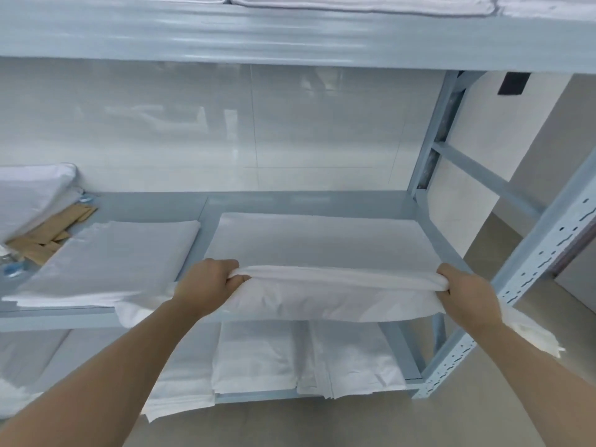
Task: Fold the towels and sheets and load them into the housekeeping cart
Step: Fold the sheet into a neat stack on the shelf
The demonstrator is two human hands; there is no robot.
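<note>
Shelving rack painted pale blue-grey metal with a slight sheen and punched uprights; folded sheet matt white woven cloth, smooth on top and softly creased at its front edge; wall tiles glossy white, reflective; packets matt brown paper.

My only view comes from the head camera, worn high and looking forward and down along both forearms; it faces a grey-blue shelf rack square on, close enough that the rack fills nearly the whole frame; the wide lens bows the top shelf across the upper edge and bends the right post; the middle shelf sits at the centre, the lowest shelf and floor below; no second view exists, so nothing is shared.
</note>
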